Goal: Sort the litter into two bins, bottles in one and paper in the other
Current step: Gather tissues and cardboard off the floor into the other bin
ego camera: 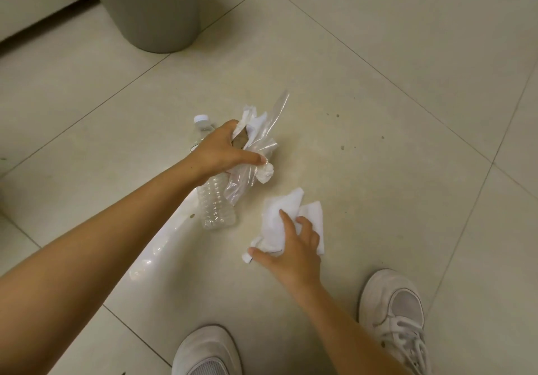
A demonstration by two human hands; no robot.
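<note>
My arms are bare from the near edge of the view down to my left hand (221, 149) and right hand (294, 246): no sleeves, watch or rings show. I wear white lace-up trainers with mesh panels; the left shoe (208, 351) shows only its rounded toe, the right shoe (393, 316) its white laces.

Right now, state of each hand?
Left hand: closed on a bundle of tissue and clear plastic.
Right hand: fingers curling onto white paper on the floor.
</note>
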